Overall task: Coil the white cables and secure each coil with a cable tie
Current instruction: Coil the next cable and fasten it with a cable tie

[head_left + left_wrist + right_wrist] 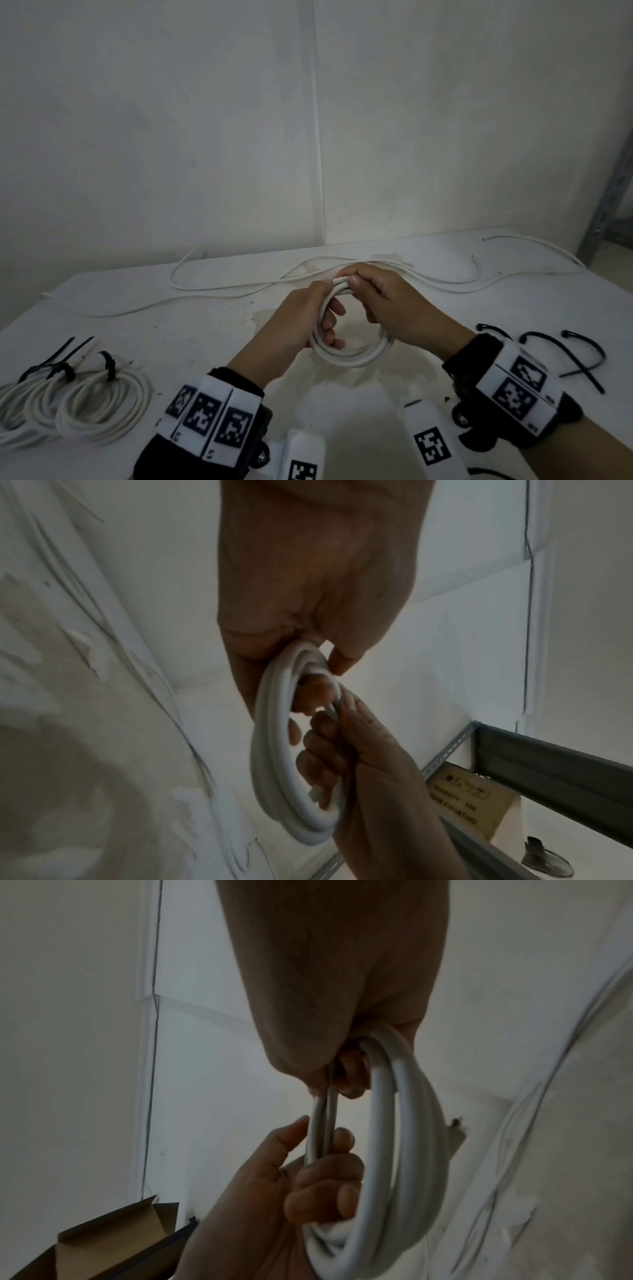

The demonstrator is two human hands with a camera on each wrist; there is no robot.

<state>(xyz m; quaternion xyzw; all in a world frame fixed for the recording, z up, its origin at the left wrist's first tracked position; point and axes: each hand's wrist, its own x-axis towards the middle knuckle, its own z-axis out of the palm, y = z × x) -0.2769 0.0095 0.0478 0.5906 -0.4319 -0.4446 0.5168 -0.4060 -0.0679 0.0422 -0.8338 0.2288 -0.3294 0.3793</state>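
Note:
A white cable coil (356,356) of several turns hangs just above the white table (191,329), held between both hands. My left hand (330,305) grips its left side, fingers curled through the ring. My right hand (363,298) grips the top and right side, thumb pressed on the turns. In the left wrist view the coil (270,750) runs from my left hand (318,674) down into my right hand (359,764). The right wrist view shows the coil (404,1123) under my right hand (346,1074), with the left hand (318,1177) clasping its lower turns.
Three tied coils (102,404) with black ties lie at the front left. Loose black cable ties (582,356) lie at the right. Uncoiled white cables (239,287) stretch along the table's back by the wall. A metal shelf (548,772) and a cardboard box (113,1240) stand beside the table.

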